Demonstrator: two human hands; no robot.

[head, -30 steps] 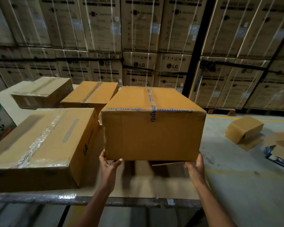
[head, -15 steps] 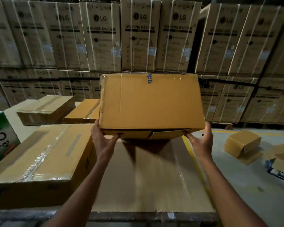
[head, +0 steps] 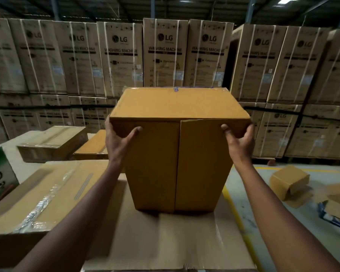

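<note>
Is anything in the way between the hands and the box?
No, nothing visible is in the way. The left hand grips the box at its upper left corner, and the right hand grips it at its upper right corner, skin on cardboard.

The tall brown cardboard box stands on end on a flat tan cardboard sheet, which reaches out before it. The left hand grips the box's upper left corner and the right hand its upper right corner. Just left of the box lies a large tape-sealed brown carton. Behind that one, still left of the box, lie two low brown cartons side by side. Well behind the box rises a wall of strapped beige washing-machine cartons. Right of the box, on the grey concrete floor, sits a small open brown carton.
</note>
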